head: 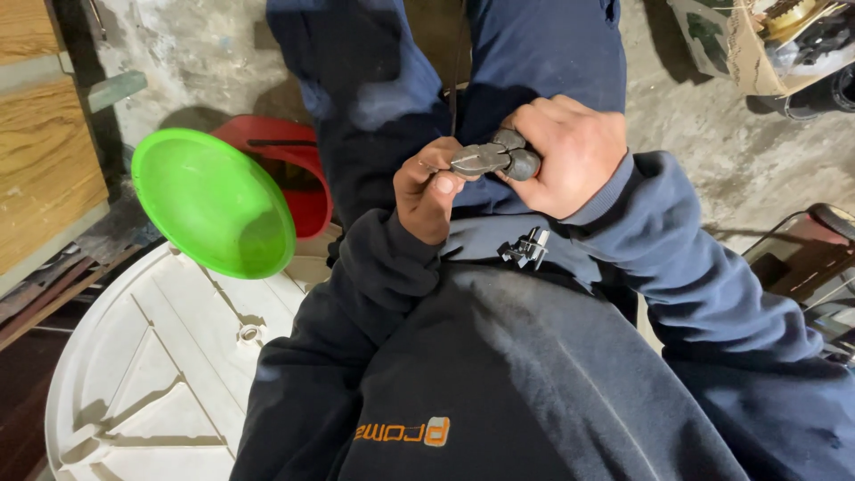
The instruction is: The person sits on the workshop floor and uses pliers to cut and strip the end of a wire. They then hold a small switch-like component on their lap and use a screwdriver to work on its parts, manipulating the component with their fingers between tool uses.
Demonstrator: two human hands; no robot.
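The right hand [570,156] has its fingers curled tight around the dark handles of grey pliers [488,158], in the middle of the frame. The left hand [427,189] pinches closed right at the pliers' tip; what it holds is too small to tell. Both wrists bend inward over the lap. A green bowl [212,203] sits at the left above a white round lid [142,374].

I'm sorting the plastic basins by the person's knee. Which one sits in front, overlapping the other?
The bright green basin, tilted with its open face to the camera, overlaps the red basin, which shows only partly behind it, beside the knee.
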